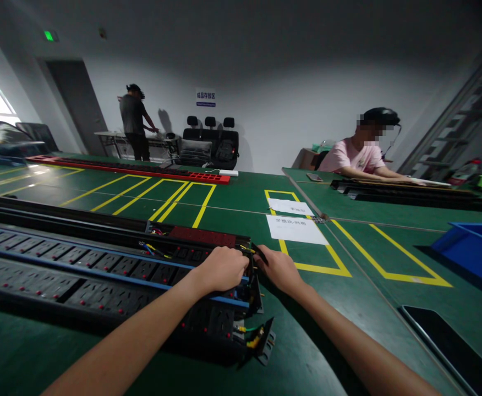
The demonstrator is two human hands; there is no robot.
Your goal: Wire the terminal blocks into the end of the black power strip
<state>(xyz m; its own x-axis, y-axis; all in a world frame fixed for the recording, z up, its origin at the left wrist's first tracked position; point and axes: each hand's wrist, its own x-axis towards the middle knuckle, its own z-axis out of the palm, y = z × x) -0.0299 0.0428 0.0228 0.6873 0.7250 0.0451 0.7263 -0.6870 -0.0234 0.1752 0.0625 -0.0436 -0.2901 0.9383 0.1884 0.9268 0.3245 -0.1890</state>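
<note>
Several long black power strips (96, 294) with rows of sockets and red dots lie side by side on the table. My left hand (226, 268) is closed over the right end of one strip, its fingertips hidden behind the hand. Just beyond that end, my right hand (280, 268) pinches a small black end piece (259, 254), partly covered by the fingers. Yellow wires (247, 250) show between the hands. On the nearest strip, a black end cap (267, 344) hangs tilted from green and yellow wires.
White paper sheets (296, 230) lie within yellow tape outlines. To the right are a phone (451, 344) and a blue bin (472, 253). A red strip frame (208, 177) runs along the far edge. A person in pink (348, 157) works across the table; another (133, 121) stands behind.
</note>
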